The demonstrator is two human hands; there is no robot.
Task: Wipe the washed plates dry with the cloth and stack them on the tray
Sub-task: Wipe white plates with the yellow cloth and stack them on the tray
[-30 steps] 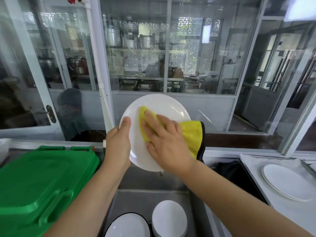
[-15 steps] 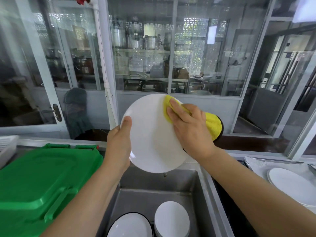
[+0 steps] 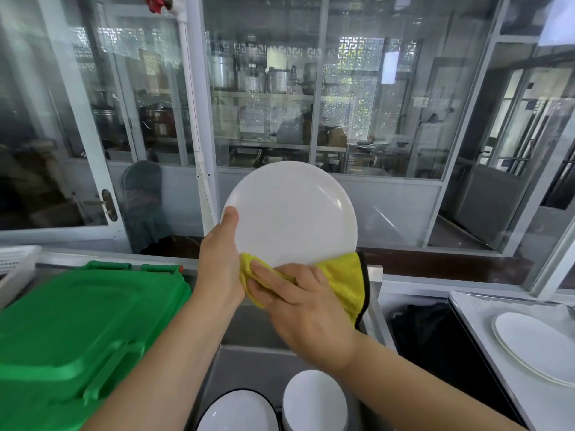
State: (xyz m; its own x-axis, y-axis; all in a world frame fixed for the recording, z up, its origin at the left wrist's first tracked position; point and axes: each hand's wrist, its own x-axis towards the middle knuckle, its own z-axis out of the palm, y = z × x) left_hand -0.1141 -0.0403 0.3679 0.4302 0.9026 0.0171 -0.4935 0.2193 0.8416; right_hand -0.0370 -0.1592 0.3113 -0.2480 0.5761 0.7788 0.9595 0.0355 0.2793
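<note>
I hold a round white plate (image 3: 292, 213) upright above the sink. My left hand (image 3: 221, 259) grips its left rim, thumb on the front face. With flat fingers my right hand (image 3: 298, 303) presses a yellow cloth (image 3: 342, 275) with a dark edge against the plate's lower part. On the right a metal tray (image 3: 473, 309) carries a stack of white plates (image 3: 535, 346). Two more white dishes (image 3: 314, 402) stand in the sink below, one with a dark rim (image 3: 239, 412).
A green plastic lid (image 3: 71, 334) covers the counter on the left, with a white basket (image 3: 15, 265) behind it. A dark bin opening (image 3: 435, 343) lies between sink and tray. Glass partitions (image 3: 280, 88) close off the back.
My right hand has swept the cloth from the plate's upper right edge down to its bottom edge. The plate and my left hand have stayed in place.
</note>
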